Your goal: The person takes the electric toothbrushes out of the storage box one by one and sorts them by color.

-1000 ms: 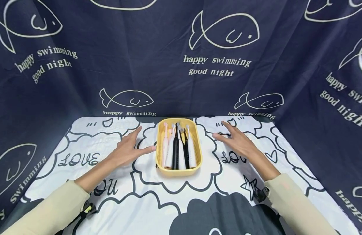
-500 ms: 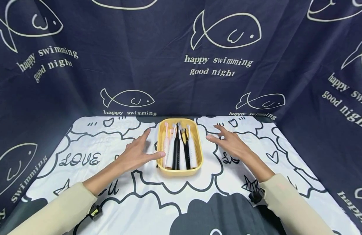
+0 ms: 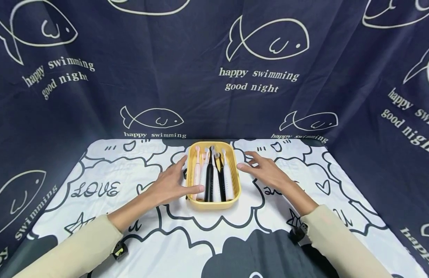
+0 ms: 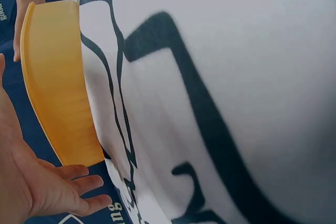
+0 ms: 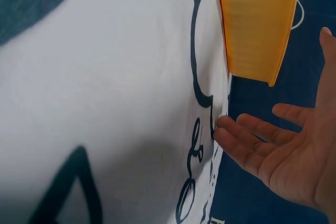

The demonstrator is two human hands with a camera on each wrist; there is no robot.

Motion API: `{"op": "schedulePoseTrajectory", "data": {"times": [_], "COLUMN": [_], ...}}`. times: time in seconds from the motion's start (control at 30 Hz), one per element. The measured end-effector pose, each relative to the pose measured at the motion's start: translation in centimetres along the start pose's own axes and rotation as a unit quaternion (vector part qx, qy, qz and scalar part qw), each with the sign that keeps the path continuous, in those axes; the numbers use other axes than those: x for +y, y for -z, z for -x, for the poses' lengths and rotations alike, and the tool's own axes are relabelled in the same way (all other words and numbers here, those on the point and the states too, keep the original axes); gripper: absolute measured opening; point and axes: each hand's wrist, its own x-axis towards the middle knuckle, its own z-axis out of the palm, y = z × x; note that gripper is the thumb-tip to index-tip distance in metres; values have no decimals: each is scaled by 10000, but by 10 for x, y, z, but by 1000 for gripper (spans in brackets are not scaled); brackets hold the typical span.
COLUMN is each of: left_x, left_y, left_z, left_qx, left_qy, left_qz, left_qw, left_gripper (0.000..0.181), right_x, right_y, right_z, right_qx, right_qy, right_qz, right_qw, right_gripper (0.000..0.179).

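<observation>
Head view: the yellow plastic basket (image 3: 213,205) sits on the desk (image 3: 172,256) under a cartoon-print cloth, its electric toothbrushes (image 3: 209,181), pink, white and black, pointing heads toward twelve o'clock. Near nine o'clock the left hand (image 3: 171,184) spreads empty fingers, its thumb overlapping the rim at eight; contact is unclear. At three, the right hand (image 3: 268,172), fingers loosely parted, grips nothing, just beside the basket. Navy fish-print fabric (image 3: 200,77) hangs behind at twelve.
</observation>
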Motion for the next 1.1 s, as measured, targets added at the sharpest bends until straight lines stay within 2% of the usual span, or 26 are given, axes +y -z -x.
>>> {"op": "schedulePoseTrajectory", "data": {"times": [0.17, 0.43, 0.7, 0.97, 1.1], "left_x": [5, 9, 14, 16, 16], "left_y": [-5, -13, -17, -22, -23], "left_z": [1, -1, -2, -1, -1], "left_qx": [-17, 134, 105, 94, -22], "left_qy": [-49, -403, -366, -384, -254], "left_qz": [195, 188, 43, 80, 72], "left_qw": [9998, 9989, 9993, 9992, 9996], "left_gripper": [147, 148, 153, 155, 162], "right_x": [-2, -8, -14, -18, -20], "right_y": [-4, -9, -15, -22, -24], "right_z": [-2, -3, -4, -9, -11], "right_qx": [-19, -25, 48, 32, 23], "right_qy": [144, 298, 263, 577, 658], "right_qz": [-79, -228, -350, -507, -519], "right_qw": [9999, 9993, 9990, 9970, 9965], "right_gripper": [92, 92, 92, 82, 80]}}
